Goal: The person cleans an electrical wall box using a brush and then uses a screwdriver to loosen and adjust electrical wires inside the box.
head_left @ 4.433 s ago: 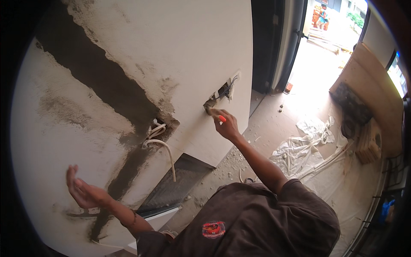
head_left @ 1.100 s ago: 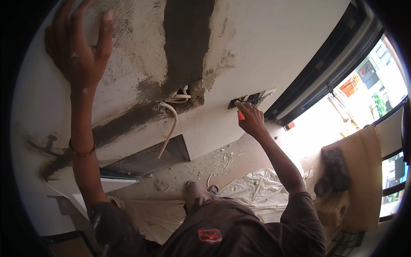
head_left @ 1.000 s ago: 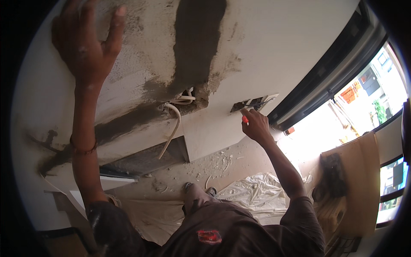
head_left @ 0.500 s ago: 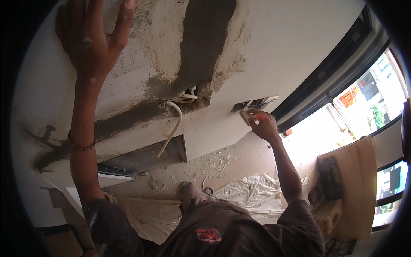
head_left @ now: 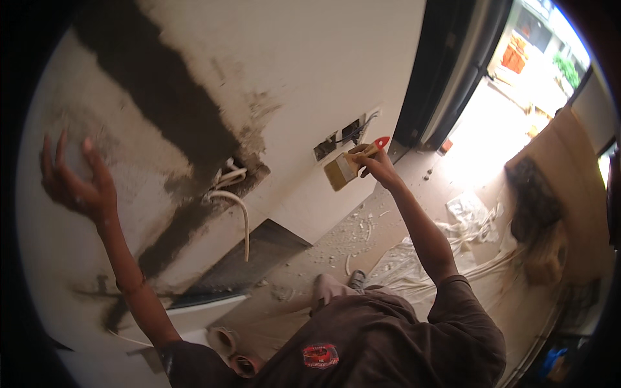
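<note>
Pinched by its handle (head_left: 380, 143), presumably to leave the bristles (head_left: 336, 175) free, a flat, red-tipped wooden paintbrush (head_left: 346, 169) sits in the right hand (head_left: 375, 165); the left hand (head_left: 80, 187) spreads empty near the white wall (head_left: 284, 58).

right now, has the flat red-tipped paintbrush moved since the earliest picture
Yes, the paintbrush has moved down, away from the left of two dark rectangular wall openings.

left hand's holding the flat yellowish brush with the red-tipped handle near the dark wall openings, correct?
Not the left hand: the head view shows the right hand holding the flat yellowish brush with the red-tipped handle, near the dark wall openings.
</note>
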The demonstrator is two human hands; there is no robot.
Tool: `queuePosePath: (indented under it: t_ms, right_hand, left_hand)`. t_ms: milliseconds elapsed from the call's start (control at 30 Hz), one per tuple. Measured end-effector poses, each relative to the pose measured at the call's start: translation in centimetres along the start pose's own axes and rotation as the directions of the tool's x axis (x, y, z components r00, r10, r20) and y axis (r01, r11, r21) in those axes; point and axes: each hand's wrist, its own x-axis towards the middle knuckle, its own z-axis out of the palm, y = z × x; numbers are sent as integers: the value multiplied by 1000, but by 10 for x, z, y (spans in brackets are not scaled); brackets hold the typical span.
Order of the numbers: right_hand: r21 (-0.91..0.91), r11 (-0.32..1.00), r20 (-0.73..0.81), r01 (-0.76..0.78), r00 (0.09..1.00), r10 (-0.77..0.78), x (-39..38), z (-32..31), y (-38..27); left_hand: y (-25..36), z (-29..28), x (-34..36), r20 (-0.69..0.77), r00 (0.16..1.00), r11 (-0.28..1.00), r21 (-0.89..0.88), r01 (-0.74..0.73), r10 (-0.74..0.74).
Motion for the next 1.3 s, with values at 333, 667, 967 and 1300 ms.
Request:
queuePosePath:
  t_ms: [333, 667, 967, 1300]
  right_hand:
    - [48, 988, -164, 146, 977, -137, 7, 3, 2]
    - [-47, 943, -271, 331, 904, -331, 19, -10, 19]
    - [-127, 964, -112, 232, 963, -246, 14, -2, 32]
    - [-5, 946, -213, 323, 924, -316, 14, -4, 18]
  left_hand:
    - [19, -2, 11, 5, 1000, 1000, -8, -20, 20]
    - [48, 11, 7, 37, 995, 995, -46, -90, 92]
    - [41, 7, 9, 55, 992, 993, -13, -116, 116]
    - [34, 8, 1, 72, 993, 996, -24, -90, 91]
